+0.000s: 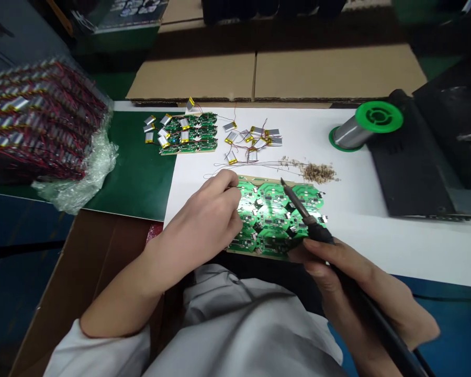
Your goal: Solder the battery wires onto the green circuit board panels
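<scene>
Near desk's front edge (416,256), green PCB panel (272,217) sits between hands: left hand (200,220) curled, fingertips (235,195) on it; right hand (349,283) grips soldering iron (298,204) (tip above board).

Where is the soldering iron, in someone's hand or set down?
In hand: the right hand grips the soldering iron, tip over the green circuit boards.

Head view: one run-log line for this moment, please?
left grip: on circuit boards | right grip: holding soldering iron
</scene>
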Available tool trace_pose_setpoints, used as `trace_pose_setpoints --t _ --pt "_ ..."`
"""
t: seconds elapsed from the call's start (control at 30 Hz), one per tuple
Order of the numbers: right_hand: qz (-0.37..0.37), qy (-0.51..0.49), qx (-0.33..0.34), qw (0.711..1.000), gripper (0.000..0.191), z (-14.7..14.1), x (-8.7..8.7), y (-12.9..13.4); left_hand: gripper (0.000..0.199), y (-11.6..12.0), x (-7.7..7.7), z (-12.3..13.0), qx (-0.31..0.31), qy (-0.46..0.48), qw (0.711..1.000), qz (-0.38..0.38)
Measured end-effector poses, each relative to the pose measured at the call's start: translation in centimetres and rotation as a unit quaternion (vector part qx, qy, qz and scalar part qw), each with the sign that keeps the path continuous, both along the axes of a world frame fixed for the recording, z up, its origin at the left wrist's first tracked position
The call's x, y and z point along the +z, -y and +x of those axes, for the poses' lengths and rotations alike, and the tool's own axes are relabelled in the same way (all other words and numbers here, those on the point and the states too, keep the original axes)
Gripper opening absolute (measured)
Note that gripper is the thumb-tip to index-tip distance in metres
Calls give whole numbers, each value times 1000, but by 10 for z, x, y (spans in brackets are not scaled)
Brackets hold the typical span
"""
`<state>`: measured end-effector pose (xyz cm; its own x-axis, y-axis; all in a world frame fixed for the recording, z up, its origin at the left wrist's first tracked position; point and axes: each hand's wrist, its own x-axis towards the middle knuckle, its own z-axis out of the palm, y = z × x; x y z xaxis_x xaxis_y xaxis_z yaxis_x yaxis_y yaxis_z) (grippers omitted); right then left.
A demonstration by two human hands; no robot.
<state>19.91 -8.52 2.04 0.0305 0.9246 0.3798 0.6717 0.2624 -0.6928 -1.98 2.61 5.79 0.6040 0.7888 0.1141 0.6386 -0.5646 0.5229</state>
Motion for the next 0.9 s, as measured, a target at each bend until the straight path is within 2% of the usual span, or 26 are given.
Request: trace_pose_setpoints --t 0.17,0.3,0.43,0.53,0.6,0.67,0.73,0.83,0.9 --pt "118 102 94 983 36 17 -22 -11 25 0 2 0 8 8 999 -38" --pt "98 91 29 991 28 19 -44 -13 23 -2 4 -3 14 12 997 -77" --pt "141 97 48 984 31 17 -52 -17 18 -12 9 -15 -5 30 992 -119" --pt "122 41 12 992 33 11 -49 -16 15 -35 11 -25 -28 44 990 -131" --pt "105 9 -11 994 30 7 -46 -15 14 -57 9 -29 -16 30 993 -112" --pt "109 3 -10 994 29 4 -42 -15 13 -80 2 -27 18 -16 999 -42" --pt "123 1 -5 992 29 3 -39 -16 20 -101 -8 -21 22 -50 998 25" --pt "136 5 -5 991 29 5 -37 -19 32 -126 -22 -8 -7 -66 996 55" --pt "138 7 -11 990 31 5 -37 -20 31 -138 -28 0 -38 -77 994 62"
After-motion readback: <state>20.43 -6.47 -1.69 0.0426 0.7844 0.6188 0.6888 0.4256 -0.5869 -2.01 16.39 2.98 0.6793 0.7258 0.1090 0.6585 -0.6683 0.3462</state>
